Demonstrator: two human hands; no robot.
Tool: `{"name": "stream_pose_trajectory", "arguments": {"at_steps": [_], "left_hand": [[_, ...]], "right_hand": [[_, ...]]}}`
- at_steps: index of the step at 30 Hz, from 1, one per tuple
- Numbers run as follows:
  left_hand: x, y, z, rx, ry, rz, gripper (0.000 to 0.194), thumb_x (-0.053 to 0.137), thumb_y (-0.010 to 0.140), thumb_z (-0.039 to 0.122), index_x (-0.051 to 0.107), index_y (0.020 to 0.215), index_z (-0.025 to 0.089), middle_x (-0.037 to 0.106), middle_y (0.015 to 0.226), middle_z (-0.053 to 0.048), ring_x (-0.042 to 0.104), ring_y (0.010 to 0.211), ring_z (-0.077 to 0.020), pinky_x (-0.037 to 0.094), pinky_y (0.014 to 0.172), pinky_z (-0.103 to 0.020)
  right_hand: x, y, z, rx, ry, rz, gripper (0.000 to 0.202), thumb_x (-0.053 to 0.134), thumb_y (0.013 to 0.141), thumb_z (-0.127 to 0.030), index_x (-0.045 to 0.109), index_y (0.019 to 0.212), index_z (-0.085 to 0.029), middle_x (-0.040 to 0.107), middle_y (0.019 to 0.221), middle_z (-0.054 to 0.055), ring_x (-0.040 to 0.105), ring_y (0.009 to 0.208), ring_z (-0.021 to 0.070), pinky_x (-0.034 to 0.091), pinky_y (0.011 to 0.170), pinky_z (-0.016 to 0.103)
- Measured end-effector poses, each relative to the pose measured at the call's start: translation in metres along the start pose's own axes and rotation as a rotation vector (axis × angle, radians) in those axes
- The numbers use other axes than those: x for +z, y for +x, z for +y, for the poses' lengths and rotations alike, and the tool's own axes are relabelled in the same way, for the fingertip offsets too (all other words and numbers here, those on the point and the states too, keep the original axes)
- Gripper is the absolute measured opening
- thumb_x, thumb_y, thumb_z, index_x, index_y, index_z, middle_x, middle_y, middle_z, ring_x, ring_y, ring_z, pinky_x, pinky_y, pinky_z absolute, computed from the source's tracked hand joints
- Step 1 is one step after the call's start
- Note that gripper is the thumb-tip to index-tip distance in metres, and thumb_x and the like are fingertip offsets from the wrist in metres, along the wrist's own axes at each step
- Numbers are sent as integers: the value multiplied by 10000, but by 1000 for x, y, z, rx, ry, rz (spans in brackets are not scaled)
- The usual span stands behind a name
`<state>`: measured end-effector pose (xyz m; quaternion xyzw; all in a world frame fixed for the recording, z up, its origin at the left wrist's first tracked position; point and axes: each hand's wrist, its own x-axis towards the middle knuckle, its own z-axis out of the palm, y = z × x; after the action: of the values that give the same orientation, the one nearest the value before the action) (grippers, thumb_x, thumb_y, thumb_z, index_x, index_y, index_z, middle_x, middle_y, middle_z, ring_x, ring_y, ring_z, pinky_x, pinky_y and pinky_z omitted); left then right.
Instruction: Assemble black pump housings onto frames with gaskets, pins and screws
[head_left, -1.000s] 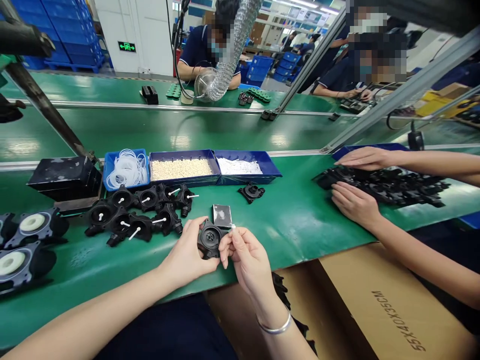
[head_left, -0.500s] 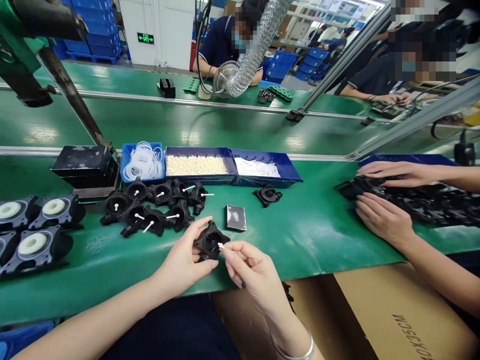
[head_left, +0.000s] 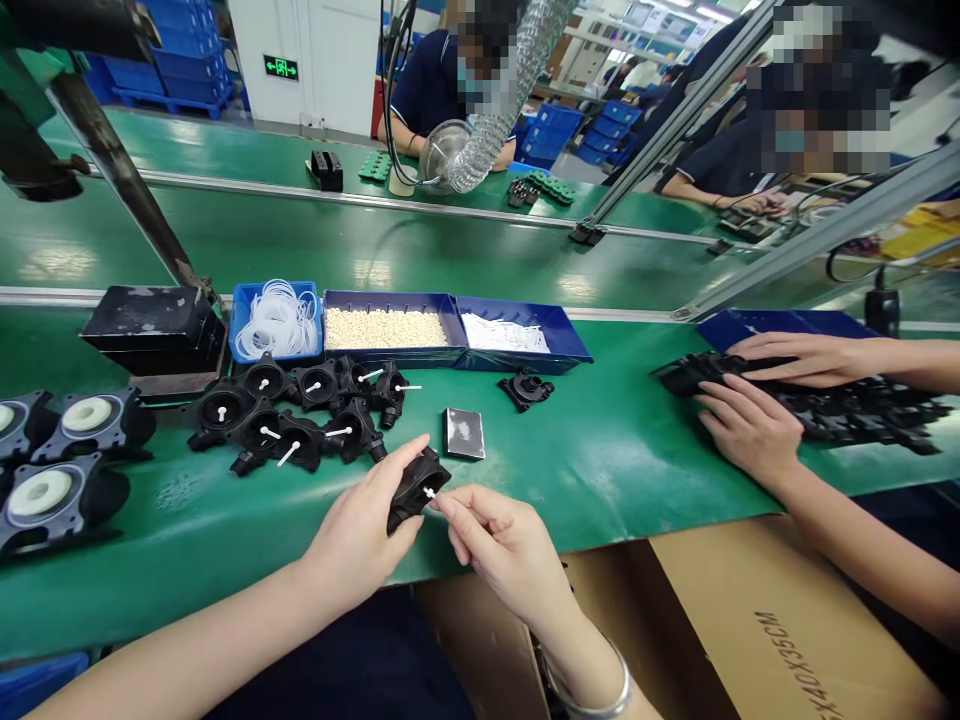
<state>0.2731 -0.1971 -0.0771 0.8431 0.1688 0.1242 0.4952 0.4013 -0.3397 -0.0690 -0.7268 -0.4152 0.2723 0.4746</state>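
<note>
My left hand (head_left: 352,530) is closed around a black plastic housing (head_left: 412,490), its hollow side tilted toward my right hand. Between thumb and fingertips, my right hand (head_left: 506,535) pinches a small white plastic pin (head_left: 430,493). The pin's tip is at the housing's opening; how deep it sits I cannot tell. Left of my hands, several similar black housings (head_left: 298,440) lie grouped, white pins sticking out of them. One more black part (head_left: 527,389) lies apart, beyond a small black block (head_left: 464,434) with a worn top.
A blue bin (head_left: 238,335) of clear tubing stands beside dark blue trays (head_left: 457,350) holding cream-coloured pieces and white pins. Black speaker-like parts (head_left: 67,490) and a black block (head_left: 154,330) are at left. A co-worker's hands (head_left: 757,430) handle black parts at right.
My left hand has tilted the housing toward the right hand. The pinched white pin has come to the housing's opening. The whole view has shifted slightly.
</note>
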Motion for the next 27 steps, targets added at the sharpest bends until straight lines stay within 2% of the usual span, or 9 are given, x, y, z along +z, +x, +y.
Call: {"name": "stream_pose_trajectory", "arguments": {"at_steps": [3, 8, 12, 17, 21, 23, 27], "left_hand": [[2, 0, 0, 45, 136, 22, 709, 532, 896, 87, 305, 1540, 278, 534, 1496, -52, 557, 1336, -213, 507, 1100, -384], [5, 3, 0, 189, 340, 109, 686, 446, 893, 38, 284, 1546, 171, 513, 1509, -122, 522, 1375, -198, 495, 1101, -313], [6, 5, 0, 231, 456, 142, 715, 409, 870, 9, 239, 1556, 122, 521, 1493, -168, 529, 1369, -211, 521, 1063, -303], [10, 4, 0, 202, 504, 96, 782, 381, 873, 16, 101, 1593, 141, 496, 1509, -186, 547, 1351, -244, 543, 1025, -325], [14, 5, 0, 220, 589, 45, 821, 356, 870, 12, -15, 1597, 108, 449, 1534, -227, 555, 1341, -275, 557, 988, -338], [15, 7, 2, 232, 646, 7, 816, 342, 857, 1, -4, 1593, 74, 418, 1548, -250, 565, 1329, -286, 561, 974, -336], [9, 13, 7, 212, 709, -72, 779, 350, 824, -12, 147, 1575, 32, 412, 1551, -253, 600, 1288, -301, 576, 942, -328]], "right_hand": [[0, 1, -2, -145, -188, 35, 340, 473, 1045, -276, 539, 721, -197, 525, 555, -52, 491, 507, 88, 378, 560, 212], [10, 5, 1, -360, -513, 153, 206, 426, 1046, -179, 565, 895, -184, 566, 655, -13, 537, 573, 136, 377, 581, 254], [18, 9, 9, -452, -598, 201, 190, 424, 1037, -140, 546, 897, -181, 570, 676, 6, 531, 594, 154, 382, 597, 274], [19, 12, 16, -488, -557, 184, 176, 426, 1025, -123, 537, 908, -191, 555, 661, 0, 528, 584, 152, 390, 588, 270], [19, 13, 21, -464, -535, 198, 172, 433, 1022, -120, 545, 917, -197, 564, 649, -5, 534, 567, 146, 404, 582, 270], [19, 14, 23, -447, -521, 197, 175, 434, 1025, -126, 552, 918, -197, 573, 650, -5, 542, 566, 142, 412, 579, 267], [20, 15, 26, -433, -485, 211, 180, 425, 1030, -134, 564, 932, -194, 589, 668, 2, 558, 579, 142, 429, 586, 265]]}}
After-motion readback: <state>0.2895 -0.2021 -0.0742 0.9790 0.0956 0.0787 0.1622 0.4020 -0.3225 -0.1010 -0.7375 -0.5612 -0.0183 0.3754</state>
